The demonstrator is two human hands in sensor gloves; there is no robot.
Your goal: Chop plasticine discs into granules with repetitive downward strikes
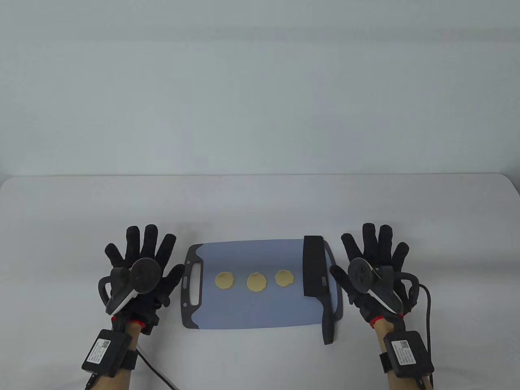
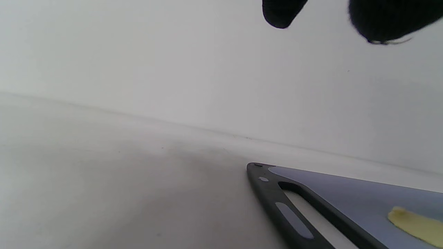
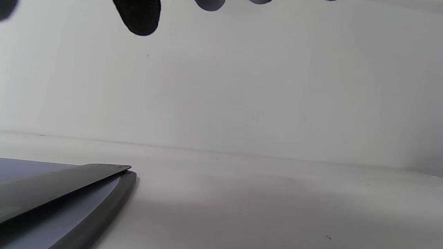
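Observation:
Three pale yellow plasticine discs lie in a row on a blue cutting board (image 1: 260,313): left disc (image 1: 224,280), middle disc (image 1: 256,282), right disc (image 1: 284,278). A black cleaver (image 1: 315,266) lies flat on the board's right side, its handle (image 1: 328,325) pointing toward me past the board's near edge. My left hand (image 1: 140,268) rests flat on the table left of the board, fingers spread, holding nothing. My right hand (image 1: 375,264) rests flat right of the board, fingers spread, holding nothing. The left wrist view shows the board's handle end (image 2: 294,214) and one disc (image 2: 417,226). The right wrist view shows the cleaver blade (image 3: 52,188).
The white table (image 1: 260,207) extends beyond the board to a white wall at the back. The board's dark rim has a handle slot (image 1: 193,282) on its left end. Cables (image 1: 426,300) trail from both wrists at the near edge.

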